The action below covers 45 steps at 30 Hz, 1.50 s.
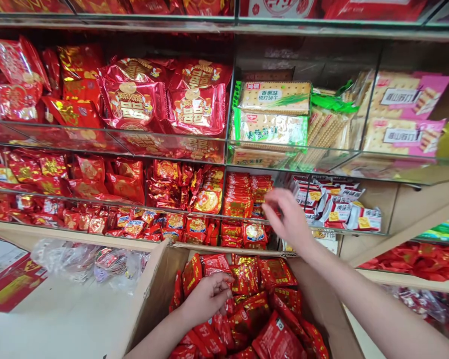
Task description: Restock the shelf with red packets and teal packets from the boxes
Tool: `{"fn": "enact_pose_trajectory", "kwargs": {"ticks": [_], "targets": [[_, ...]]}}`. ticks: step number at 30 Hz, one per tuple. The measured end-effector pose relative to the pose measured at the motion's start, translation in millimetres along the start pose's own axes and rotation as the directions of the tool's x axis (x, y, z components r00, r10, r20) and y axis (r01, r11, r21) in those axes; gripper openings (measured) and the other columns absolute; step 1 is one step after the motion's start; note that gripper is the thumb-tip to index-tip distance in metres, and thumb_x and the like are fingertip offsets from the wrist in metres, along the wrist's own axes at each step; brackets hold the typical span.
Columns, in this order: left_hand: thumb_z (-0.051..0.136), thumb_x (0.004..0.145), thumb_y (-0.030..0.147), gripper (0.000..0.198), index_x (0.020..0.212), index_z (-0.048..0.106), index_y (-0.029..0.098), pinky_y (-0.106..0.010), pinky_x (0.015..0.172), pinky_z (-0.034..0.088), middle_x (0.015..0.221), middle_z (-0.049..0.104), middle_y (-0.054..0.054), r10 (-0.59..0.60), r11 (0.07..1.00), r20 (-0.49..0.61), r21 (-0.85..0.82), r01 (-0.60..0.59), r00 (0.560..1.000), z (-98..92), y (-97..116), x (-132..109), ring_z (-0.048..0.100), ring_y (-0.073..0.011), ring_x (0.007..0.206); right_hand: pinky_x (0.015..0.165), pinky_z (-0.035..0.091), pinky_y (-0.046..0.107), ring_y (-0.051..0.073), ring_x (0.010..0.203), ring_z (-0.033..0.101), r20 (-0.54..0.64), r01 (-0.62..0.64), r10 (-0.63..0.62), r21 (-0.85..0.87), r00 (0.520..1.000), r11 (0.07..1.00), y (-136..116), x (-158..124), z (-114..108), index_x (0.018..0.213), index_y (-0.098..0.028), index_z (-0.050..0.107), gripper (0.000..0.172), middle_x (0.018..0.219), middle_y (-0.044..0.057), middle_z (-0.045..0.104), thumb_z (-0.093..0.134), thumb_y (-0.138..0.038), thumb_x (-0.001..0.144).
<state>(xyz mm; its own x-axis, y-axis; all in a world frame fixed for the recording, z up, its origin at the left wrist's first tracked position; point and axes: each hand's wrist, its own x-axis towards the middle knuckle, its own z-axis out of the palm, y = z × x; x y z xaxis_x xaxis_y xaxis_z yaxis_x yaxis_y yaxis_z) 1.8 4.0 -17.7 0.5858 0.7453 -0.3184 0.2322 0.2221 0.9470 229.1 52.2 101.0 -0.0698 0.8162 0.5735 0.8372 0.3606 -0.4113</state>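
A nudge from the right hand (289, 219) could topple the stacked packets (238, 195); whether its grip or the left hand's (205, 298) holds anything, I cannot tell

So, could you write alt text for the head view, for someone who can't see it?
A person's left hand is over red packets in a cardboard box, while the right hand is by stacked packets on the shelves. Higher up are bigger red packs and green and pink cracker packs.
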Motion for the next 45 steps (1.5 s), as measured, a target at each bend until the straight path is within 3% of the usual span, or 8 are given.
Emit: {"fn": "enact_pose_trajectory", "kwargs": {"ticks": [3, 7, 14, 22, 26, 31, 40, 45], "targets": [[0.052, 0.070, 0.037, 0.028, 0.091, 0.049, 0.018, -0.018, 0.041, 0.034, 0.060, 0.047, 0.006, 0.010, 1.000, 0.000, 0.008, -0.010, 1.000, 0.8, -0.7, 0.0, 0.049, -0.0070, 0.043, 0.072, 0.042, 0.031, 0.017, 0.077, 0.054, 0.561, 0.104, -0.124, 0.069, 0.818, 0.992, -24.7, -65.5, -5.0, 0.087, -0.023, 0.058, 0.020, 0.084, 0.004, 0.059, 0.039, -0.026, 0.082], [0.053, 0.069, 0.039, 0.030, 0.090, 0.050, 0.018, -0.019, 0.040, 0.033, 0.061, 0.047, 0.006, 0.001, 0.999, -0.012, 0.038, -0.001, 1.000, 2.3, 1.3, 0.1, 0.050, -0.0077, 0.042, 0.082, 0.040, 0.043, 0.031, 0.102, 0.046, 0.705, -0.037, 0.210, -0.253, 0.677, 0.967, -22.0, -129.2, 23.1, 0.101, -0.017, 0.058, 0.035, 0.113, 0.013, 0.052, 0.058, -0.028, 0.068], [0.055, 0.068, 0.041, 0.031, 0.089, 0.050, 0.018, -0.019, 0.041, 0.035, 0.062, 0.049, 0.006, 0.017, 0.999, -0.019, 0.034, -0.016, 1.000, 2.5, 0.5, 0.4, 0.051, -0.0080, 0.043, 0.090, 0.036, 0.037, 0.027, 0.116, 0.036, 0.583, -0.083, 0.273, -0.331, 0.765, 0.940, 0.2, -147.3, 50.3, 0.091, -0.013, 0.061, 0.036, 0.125, 0.015, 0.042, 0.032, 0.000, 0.073], [0.053, 0.073, 0.037, 0.034, 0.101, 0.049, 0.018, -0.022, 0.053, 0.042, 0.091, 0.057, -0.004, 0.140, 0.990, -0.074, -0.007, -0.140, 0.987, 5.9, 20.7, -6.4, 0.056, -0.0084, 0.058, 0.079, 0.042, 0.035, 0.019, 0.083, 0.056, 0.336, -0.433, 0.361, 0.171, 0.870, 0.885, -3.3, -125.1, 8.5, 0.083, -0.020, 0.058, 0.014, 0.088, 0.006, 0.060, 0.052, -0.020, 0.071], [0.066, 0.065, 0.030, 0.058, 0.116, 0.041, 0.021, -0.027, 0.071, 0.043, 0.104, 0.055, -0.007, 0.190, 0.970, 0.023, -0.156, -0.185, 0.981, 18.8, 45.2, -2.8, 0.056, -0.0111, 0.076, 0.076, 0.043, 0.032, 0.017, 0.081, 0.055, 0.277, -0.575, 0.517, 0.549, 0.810, 0.606, -23.5, -112.0, 7.5, 0.088, -0.021, 0.056, 0.024, 0.088, 0.003, 0.060, 0.062, -0.032, 0.067], [0.063, 0.069, 0.032, 0.028, 0.088, 0.058, 0.012, -0.026, 0.073, 0.041, 0.077, 0.063, -0.003, 0.175, 0.933, -0.010, -0.318, -0.169, 0.985, 29.7, 44.5, 2.4, 0.056, -0.0109, 0.072, 0.071, 0.042, 0.027, 0.014, 0.076, 0.053, 0.334, -0.614, 0.620, 0.725, 0.710, 0.313, -36.0, -111.3, 32.5, 0.087, -0.021, 0.057, 0.025, 0.083, 0.001, 0.060, 0.062, -0.035, 0.068], [0.068, 0.063, 0.024, 0.032, 0.091, 0.054, 0.015, -0.026, 0.073, 0.043, 0.079, 0.066, -0.002, 0.128, 0.868, -0.109, -0.468, -0.164, 0.986, 27.0, 27.4, -1.3, 0.059, -0.0120, 0.073, 0.054, 0.037, 0.023, 0.010, 0.055, 0.045, 0.361, -0.660, 0.675, 0.708, 0.644, 0.251, -31.5, -125.3, 50.0, 0.072, -0.019, 0.054, 0.023, 0.062, -0.003, 0.052, 0.059, -0.041, 0.069], [0.065, 0.067, 0.025, 0.027, 0.089, 0.052, 0.018, -0.026, 0.073, 0.043, 0.078, 0.066, 0.000, 0.155, 0.862, -0.172, -0.457, -0.219, 0.973, 23.5, 24.3, -1.8, 0.059, -0.0114, 0.072, 0.072, 0.042, 0.031, 0.017, 0.080, 0.055, 0.514, -0.661, 0.440, 0.687, 0.736, 0.303, -37.3, -127.5, 47.2, 0.095, -0.022, 0.053, 0.030, 0.085, 0.002, 0.060, 0.061, -0.035, 0.069]]}}
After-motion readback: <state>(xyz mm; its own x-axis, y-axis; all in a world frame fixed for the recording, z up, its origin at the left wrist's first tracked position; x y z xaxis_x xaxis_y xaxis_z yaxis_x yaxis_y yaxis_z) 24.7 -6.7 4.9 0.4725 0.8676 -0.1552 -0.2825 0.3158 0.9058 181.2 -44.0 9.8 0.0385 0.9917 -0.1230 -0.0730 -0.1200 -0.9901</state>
